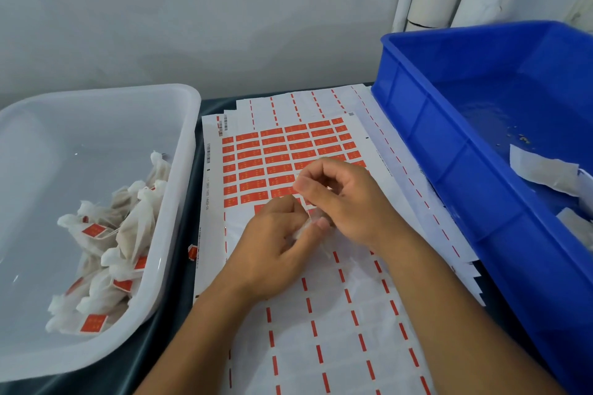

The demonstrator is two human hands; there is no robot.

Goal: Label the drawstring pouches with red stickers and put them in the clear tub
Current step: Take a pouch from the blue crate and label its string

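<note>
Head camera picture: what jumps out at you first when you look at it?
The big blue crate on the right grabs the eye, with a few white pouches inside. In the middle, the left hand and right hand work together over the sheet of red stickers. On the left, the clear tub holds labelled pouches.

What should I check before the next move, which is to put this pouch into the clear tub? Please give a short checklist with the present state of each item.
1. Pouch held by both hands: ok, left hand and right hand pinch it over the sticker sheet.
2. Red sticker fixed on this pouch: cannot tell, the fingers hide it.
3. Clear tub within reach: ok, it stands just left of the sheet.
4. Room in the tub: ok, labelled pouches fill only the near right part.
5. More pouches waiting: ok, some lie in the blue bin.
</note>
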